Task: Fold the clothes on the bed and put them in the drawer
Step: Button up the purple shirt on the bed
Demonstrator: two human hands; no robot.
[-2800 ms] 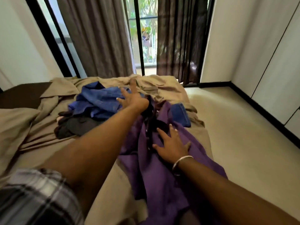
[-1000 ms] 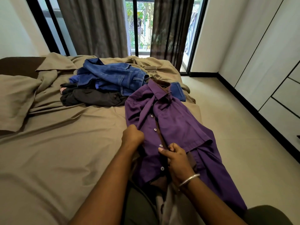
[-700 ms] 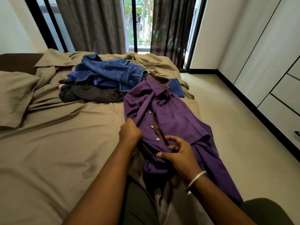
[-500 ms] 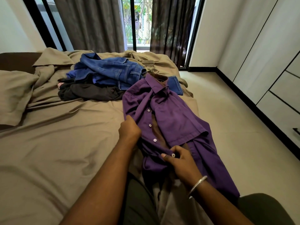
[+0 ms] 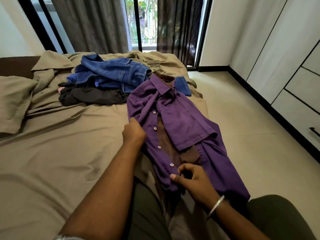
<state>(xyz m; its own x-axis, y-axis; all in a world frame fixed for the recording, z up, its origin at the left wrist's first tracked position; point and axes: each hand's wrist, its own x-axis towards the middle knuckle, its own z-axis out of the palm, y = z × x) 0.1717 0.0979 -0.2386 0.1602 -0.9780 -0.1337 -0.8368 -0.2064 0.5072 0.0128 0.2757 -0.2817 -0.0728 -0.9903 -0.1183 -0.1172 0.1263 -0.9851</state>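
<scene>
**Squaring up the purple shirt before the first fold**

The purple shirt [image 5: 174, 122] lies front-up along the right edge of the bed [image 5: 52, 153], collar far, hem near, its right side spilling over the edge. The placket gapes open, showing a brown lining. The left hand [image 5: 133, 131] is curled round the shirt's left front panel; the right hand [image 5: 188, 179] pinches the button edge near the hem, thumb against forefinger.

The step in hand looks like straightening the front. To do it well, draw the two front edges together so the button strip lies straight from collar to hem, and pull the whole shirt leftward onto the bed so nothing hangs. The short sleeve [image 5: 195, 137] folded across the chest should be laid out flat first, or it will bunch inside the fold.

Beyond the collar sit blue denim clothes [image 5: 110, 73] heaped over a dark garment [image 5: 91, 97], unfolded. What lies beneath that heap I cannot tell. The drawers [image 5: 304, 108] stand along the right wall.
</scene>
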